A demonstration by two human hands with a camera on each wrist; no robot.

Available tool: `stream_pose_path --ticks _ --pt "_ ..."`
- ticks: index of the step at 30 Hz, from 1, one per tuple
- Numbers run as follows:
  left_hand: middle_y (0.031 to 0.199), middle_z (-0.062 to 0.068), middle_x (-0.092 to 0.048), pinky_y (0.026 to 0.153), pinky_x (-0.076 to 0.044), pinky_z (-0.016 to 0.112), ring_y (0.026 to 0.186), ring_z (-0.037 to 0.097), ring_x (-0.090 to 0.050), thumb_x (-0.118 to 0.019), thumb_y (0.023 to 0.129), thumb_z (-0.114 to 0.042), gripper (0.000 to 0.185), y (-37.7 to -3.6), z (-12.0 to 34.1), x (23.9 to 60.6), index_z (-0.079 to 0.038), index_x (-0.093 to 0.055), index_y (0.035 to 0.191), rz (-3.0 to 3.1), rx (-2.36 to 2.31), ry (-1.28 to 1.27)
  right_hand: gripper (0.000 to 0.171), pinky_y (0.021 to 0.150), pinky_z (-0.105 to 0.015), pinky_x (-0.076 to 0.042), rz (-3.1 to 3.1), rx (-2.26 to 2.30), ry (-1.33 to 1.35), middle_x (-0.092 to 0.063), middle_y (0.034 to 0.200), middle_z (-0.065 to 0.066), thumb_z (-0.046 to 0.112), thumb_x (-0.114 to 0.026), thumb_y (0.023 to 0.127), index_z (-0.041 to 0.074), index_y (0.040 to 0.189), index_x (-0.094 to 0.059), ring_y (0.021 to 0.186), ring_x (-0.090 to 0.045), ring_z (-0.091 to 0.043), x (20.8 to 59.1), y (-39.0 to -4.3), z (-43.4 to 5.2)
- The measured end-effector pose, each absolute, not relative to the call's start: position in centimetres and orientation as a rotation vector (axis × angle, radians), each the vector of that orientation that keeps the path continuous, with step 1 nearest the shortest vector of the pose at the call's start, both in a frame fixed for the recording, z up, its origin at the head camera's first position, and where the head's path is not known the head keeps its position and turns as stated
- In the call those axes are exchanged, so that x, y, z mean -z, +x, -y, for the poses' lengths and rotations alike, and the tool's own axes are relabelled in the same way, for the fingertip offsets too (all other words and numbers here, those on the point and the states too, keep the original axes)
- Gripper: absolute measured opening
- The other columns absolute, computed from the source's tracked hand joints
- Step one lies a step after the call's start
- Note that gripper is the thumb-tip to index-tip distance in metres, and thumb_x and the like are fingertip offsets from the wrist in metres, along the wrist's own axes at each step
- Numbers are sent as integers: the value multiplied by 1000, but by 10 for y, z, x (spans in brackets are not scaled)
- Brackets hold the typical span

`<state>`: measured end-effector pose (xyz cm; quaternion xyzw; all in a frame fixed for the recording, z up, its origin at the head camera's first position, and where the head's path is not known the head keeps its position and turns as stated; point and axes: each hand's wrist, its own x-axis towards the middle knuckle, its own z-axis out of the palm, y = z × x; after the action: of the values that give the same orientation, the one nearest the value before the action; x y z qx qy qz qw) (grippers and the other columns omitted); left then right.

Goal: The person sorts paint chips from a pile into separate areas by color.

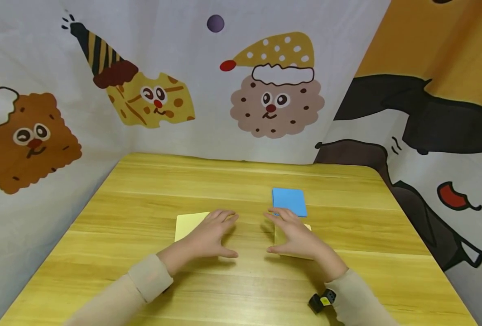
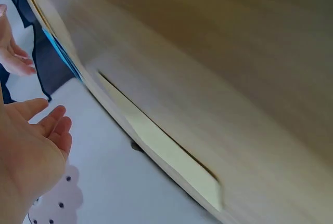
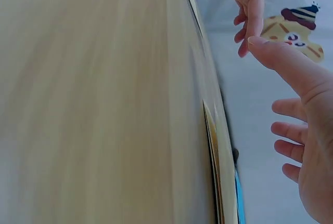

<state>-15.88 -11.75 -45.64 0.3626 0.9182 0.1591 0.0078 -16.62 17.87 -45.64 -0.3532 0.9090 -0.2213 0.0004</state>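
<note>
Both hands hover open, fingers spread, just above the wooden table (image 1: 143,190). In the head view my left hand (image 1: 210,233) is over the right edge of a pale yellow paper square (image 1: 185,224). My right hand (image 1: 291,233) covers most of a second yellow pad (image 1: 279,236). A blue pad (image 1: 289,202) lies just beyond its fingertips. The left wrist view shows my left hand (image 2: 31,151) held off the table, with a yellow pad (image 2: 171,156) flat on the wood. In the right wrist view my right hand (image 3: 307,146) is lifted beside a yellow pad's edge (image 3: 210,146). Neither hand holds anything.
Cartoon-printed cloth walls (image 1: 265,90) close in the table at the back and on both sides. A small black and yellow device (image 1: 322,301) sits at my right wrist. Bare wood stretches behind the pads and along the near edge.
</note>
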Motion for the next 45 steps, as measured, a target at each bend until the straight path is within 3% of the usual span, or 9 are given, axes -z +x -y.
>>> stream_pose_path --ticks 10,27,45 --pt "147 15 -36 103 -29 58 133 34 -30 -75 71 -59 103 -158 162 457 -1 -36 146 -2907 -641 1004 95 105 -55 -27 -2801 670 -1143 -31 150 -9 51 -79 73 17 150 -34 137 -25 -26 455 -173 -136" --pt "147 21 -33 102 -25 64 132 43 -29 -77 67 -62 111 -158 228 471 4 -34 145 -2951 -636 895 103 110 -49 -22 -2732 534 -1237 -30 151 -11 61 -75 72 10 151 -31 138 -24 -28 460 -184 -67" --pt "146 26 -32 101 -23 66 132 45 -28 -70 68 -71 116 -161 256 482 7 -32 145 -2891 -572 836 106 112 -44 -19 -2671 428 -1269 -29 152 -12 67 -71 71 10 151 -30 138 -25 -28 477 -204 -28"
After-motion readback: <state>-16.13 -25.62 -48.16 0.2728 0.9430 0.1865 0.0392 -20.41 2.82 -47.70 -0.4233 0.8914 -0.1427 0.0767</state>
